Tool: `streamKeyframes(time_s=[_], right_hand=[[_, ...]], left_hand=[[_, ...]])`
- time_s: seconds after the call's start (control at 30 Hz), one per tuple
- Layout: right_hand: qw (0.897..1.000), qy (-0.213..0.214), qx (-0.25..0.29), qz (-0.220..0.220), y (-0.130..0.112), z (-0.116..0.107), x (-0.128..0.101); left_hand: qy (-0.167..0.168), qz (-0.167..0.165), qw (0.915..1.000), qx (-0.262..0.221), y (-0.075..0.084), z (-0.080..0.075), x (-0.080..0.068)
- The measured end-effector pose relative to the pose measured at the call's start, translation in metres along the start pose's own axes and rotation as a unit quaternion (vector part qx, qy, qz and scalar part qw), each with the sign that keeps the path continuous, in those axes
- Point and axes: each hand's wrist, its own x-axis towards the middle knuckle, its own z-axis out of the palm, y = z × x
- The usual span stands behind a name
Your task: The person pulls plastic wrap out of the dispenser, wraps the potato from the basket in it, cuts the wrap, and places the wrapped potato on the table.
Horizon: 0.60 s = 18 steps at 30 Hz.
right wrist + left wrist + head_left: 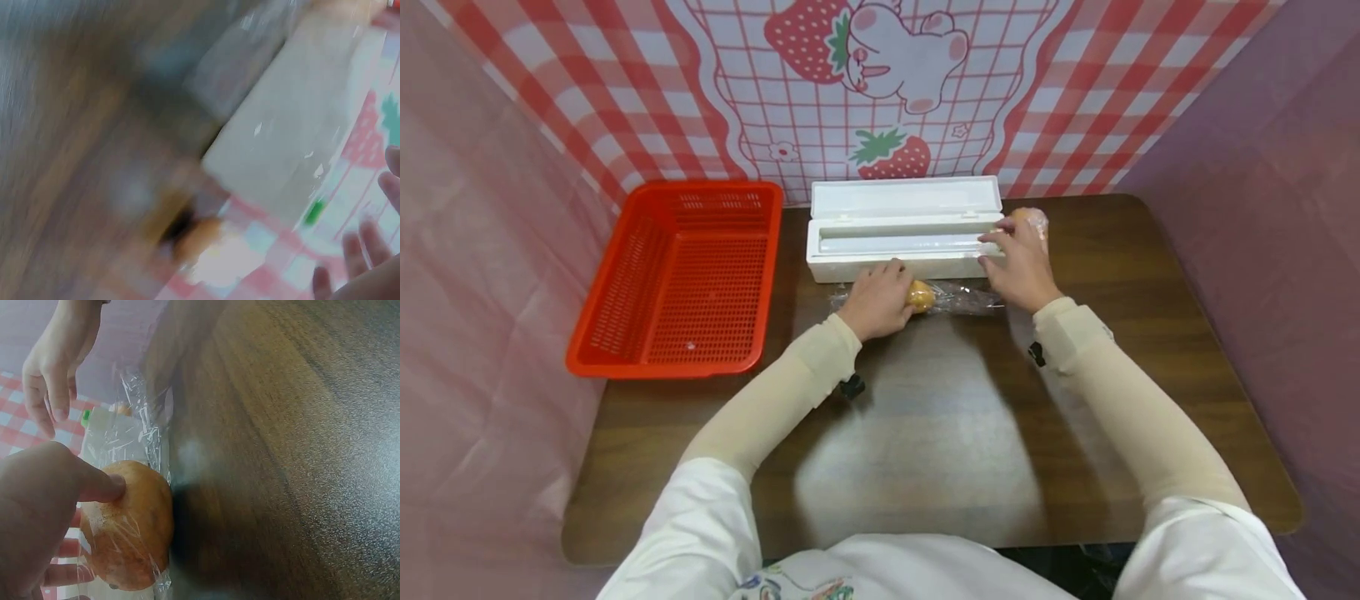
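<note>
Near 12 o'clock on the desk (pixel 917 467), left hand (pixel 878 302) pinches the fruit-looking thing (pixel 921 296), right hand's (pixel 1021 265) fingers are loose and empty, so that slack film (pixel 962 299) could totally bunch.

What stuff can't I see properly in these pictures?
- Head view: the left hand hides part of the round wrapped thing.
- Head view: the right hand covers part of the second wrapped thing.
- Right wrist view: the right edge cuts off some of the right hand; blur smears the table.
- Right wrist view: the green bit is too small and blurry to name.
</note>
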Motion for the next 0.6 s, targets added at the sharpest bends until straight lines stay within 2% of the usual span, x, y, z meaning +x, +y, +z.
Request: streamKeyframes(time_s=[0.13,0.23,0.33,0.43,0.6], right_hand=[[0.996,-0.026,0.030,0.085,0.021,-0.010,0.007],[0.990,-0.056,0.059,0.117,0.037,-0.011,0.009],[0.988,-0.062,0.092,0.106,0.051,-0.009,0.011],[0.989,-0.058,0.118,0.071,0.062,-0.004,0.013],[0.990,-0.034,0.134,0.031,0.068,0.003,0.014]], left_hand=[[0.013,-0.005,0.9999,0.001,0.000,0.001,-0.002],[0.016,-0.005,0.9999,-0.001,0.000,0.002,-0.003],[0.019,-0.003,0.9998,0.003,0.001,0.002,-0.003],[0.020,-0.002,0.9998,0.010,0.002,0.001,-0.003],[0.015,0.001,0.9999,0.007,0.004,0.002,-0.003]])
